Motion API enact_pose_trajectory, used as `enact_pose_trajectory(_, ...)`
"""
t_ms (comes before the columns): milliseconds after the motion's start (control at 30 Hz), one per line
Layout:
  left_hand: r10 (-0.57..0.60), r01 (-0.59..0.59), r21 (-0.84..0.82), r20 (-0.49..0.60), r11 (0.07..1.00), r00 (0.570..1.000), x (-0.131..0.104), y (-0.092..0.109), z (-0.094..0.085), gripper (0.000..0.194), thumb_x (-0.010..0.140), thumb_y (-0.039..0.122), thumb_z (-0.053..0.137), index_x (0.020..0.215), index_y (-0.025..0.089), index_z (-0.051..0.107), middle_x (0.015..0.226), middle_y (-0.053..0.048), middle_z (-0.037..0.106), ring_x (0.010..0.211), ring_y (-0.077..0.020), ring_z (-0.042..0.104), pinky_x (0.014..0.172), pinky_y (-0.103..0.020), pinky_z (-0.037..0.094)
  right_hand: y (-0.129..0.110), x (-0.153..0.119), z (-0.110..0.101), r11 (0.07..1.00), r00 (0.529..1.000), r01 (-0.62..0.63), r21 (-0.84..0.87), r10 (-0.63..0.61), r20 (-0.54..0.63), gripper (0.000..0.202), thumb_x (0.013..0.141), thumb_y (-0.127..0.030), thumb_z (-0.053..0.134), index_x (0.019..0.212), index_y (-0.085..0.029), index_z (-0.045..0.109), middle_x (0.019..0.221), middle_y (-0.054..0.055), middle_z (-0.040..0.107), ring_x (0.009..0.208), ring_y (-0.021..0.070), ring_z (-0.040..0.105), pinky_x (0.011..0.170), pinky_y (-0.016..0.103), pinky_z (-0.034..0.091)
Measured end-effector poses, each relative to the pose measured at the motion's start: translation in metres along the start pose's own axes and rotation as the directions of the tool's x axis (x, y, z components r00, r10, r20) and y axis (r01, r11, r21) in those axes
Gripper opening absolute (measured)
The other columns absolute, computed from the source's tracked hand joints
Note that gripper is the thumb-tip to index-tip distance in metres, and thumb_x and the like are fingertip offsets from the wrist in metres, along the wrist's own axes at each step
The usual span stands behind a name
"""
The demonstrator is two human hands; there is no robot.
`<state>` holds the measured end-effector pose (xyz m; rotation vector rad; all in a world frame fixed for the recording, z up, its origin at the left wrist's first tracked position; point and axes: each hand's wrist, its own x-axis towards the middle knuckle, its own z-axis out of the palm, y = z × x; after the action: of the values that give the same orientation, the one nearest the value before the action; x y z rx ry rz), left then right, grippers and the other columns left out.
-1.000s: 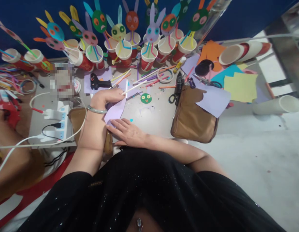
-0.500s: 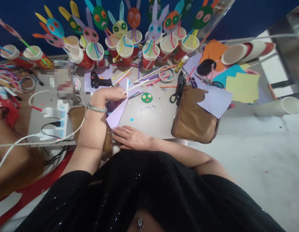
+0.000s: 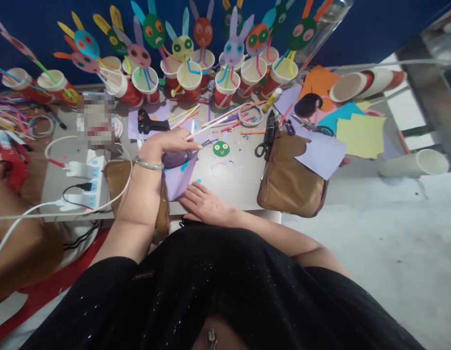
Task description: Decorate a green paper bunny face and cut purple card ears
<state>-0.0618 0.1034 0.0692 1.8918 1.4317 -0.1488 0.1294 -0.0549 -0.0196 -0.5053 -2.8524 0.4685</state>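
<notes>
My left hand (image 3: 177, 141), its wrist ringed by a pale bangle, has fingers closed around the near end of a thin white stick (image 3: 207, 128). Those fingertips also meet the top of a purple paper sheet (image 3: 178, 181). At the sheet's lower edge, my right hand (image 3: 207, 204) lies palm down with fingers extended. A dark rounded object (image 3: 175, 159) sits partly hidden beneath my left hand. Just right of the fingertips is a green paper face (image 3: 221, 148) with yellow eyes and a small orange mouth.
Paper cups (image 3: 227, 86) bearing rabbit-faced straw figures line the back. A black glue gun (image 3: 152, 122) lies left, near a power strip (image 3: 95, 181) with cables. To the right are a brown pouch (image 3: 293, 180), black scissors (image 3: 263, 146) and yellow paper (image 3: 362, 136). Another person's arm (image 3: 19, 228) shows left.
My left fingertips have moved right. The purple sheet has swung and now shows a broader face. My right hand has slid slightly right, its fingers turned more upward.
</notes>
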Motion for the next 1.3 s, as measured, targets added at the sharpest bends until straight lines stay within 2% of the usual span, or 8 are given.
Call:
enact_pose_trajectory(233,-0.077,0.079,0.01,-0.161,0.997,0.984,0.007,-0.01,0.001,0.021,0.088,0.037,0.064,0.078,0.019,0.067,0.067,-0.002,0.058,0.075,-0.0193,0.059,0.07,-0.029,0.041,0.015,-0.031,0.005,0.987,0.984,-0.162,-0.008,0.161,-0.081,0.053,0.107,-0.056,0.056,0.124,-0.008,0.071,0.138,0.027,0.068,0.144,0.0395,0.054,0.123,0.068,0.042)
enact_pose_trajectory(433,-0.24,0.26,-0.034,-0.506,0.965,0.829,0.018,-0.042,0.002,0.028,0.091,0.034,0.062,0.112,0.018,0.073,0.095,-0.013,0.072,0.105,-0.0305,0.064,0.087,-0.037,0.046,0.019,-0.058,-0.004,0.978,0.97,-0.209,0.005,0.208,-0.126,0.056,0.108,-0.055,0.055,0.136,-0.008,0.068,0.151,0.027,0.061,0.147,0.0394,0.053,0.122,0.067,0.045)
enact_pose_trajectory(567,-0.293,0.273,-0.123,-0.566,0.954,0.77,0.018,-0.058,-0.001,0.032,0.097,0.042,0.056,0.117,0.022,0.072,0.099,-0.015,0.072,0.116,-0.034,0.06,0.09,-0.041,0.045,0.022,-0.062,-0.015,0.976,0.958,-0.212,0.046,0.217,-0.187,0.043,0.111,-0.047,0.052,0.127,-0.013,0.072,0.133,0.02,0.072,0.138,0.0352,0.06,0.123,0.065,0.044)
enact_pose_trajectory(700,-0.331,0.363,-0.076,-0.612,0.929,0.719,0.011,-0.047,-0.005,0.035,0.102,0.043,0.051,0.117,0.019,0.072,0.101,-0.013,0.072,0.117,-0.0308,0.058,0.089,-0.04,0.042,0.024,-0.05,-0.02,0.977,0.949,-0.213,0.032,0.214,-0.231,0.041,0.111,-0.045,0.051,0.127,-0.013,0.072,0.135,0.021,0.071,0.138,0.0352,0.059,0.121,0.064,0.045)
enact_pose_trajectory(800,-0.276,0.332,-0.013,-0.587,0.943,0.761,0.008,-0.027,-0.001,0.029,0.101,0.034,0.052,0.112,0.016,0.072,0.103,-0.014,0.073,0.11,-0.029,0.061,0.087,-0.037,0.042,0.024,-0.035,-0.014,0.986,0.97,-0.166,0.022,0.167,-0.179,0.052,0.109,-0.05,0.056,0.136,-0.008,0.068,0.147,0.026,0.064,0.145,0.0381,0.054,0.122,0.065,0.044)
enact_pose_trajectory(967,0.037,0.002,0.132,-0.291,0.991,0.956,0.008,0.004,0.014,0.023,0.098,0.032,0.055,0.097,0.017,0.072,0.093,-0.009,0.072,0.088,-0.0223,0.062,0.078,-0.032,0.041,0.023,-0.019,0.002,0.997,0.997,-0.075,0.014,0.075,-0.016,0.074,0.103,-0.059,0.064,0.15,-0.002,0.058,0.157,0.029,0.056,0.154,0.0404,0.047,0.124,0.063,0.044)
enact_pose_trajectory(1100,0.122,-0.078,0.191,-0.229,0.978,0.966,0.008,0.011,0.02,0.028,0.1,0.035,0.054,0.091,0.017,0.072,0.087,-0.008,0.072,0.08,-0.0206,0.061,0.073,-0.032,0.039,0.024,-0.016,0.006,0.998,0.998,-0.056,0.017,0.056,-0.003,0.074,0.104,-0.062,0.06,0.151,-0.005,0.058,0.16,0.028,0.054,0.156,0.0397,0.045,0.123,0.064,0.044)
enact_pose_trajectory(1300,-0.041,0.115,0.166,-0.396,0.979,0.918,0.008,-0.001,0.016,0.027,0.1,0.024,0.049,0.103,0.017,0.075,0.108,-0.015,0.078,0.1,-0.0269,0.069,0.085,-0.036,0.048,0.028,-0.017,-0.006,0.999,0.994,-0.05,0.012,0.051,-0.098,0.062,0.106,-0.062,0.056,0.138,-0.009,0.065,0.148,0.025,0.065,0.146,0.0367,0.055,0.121,0.065,0.046)
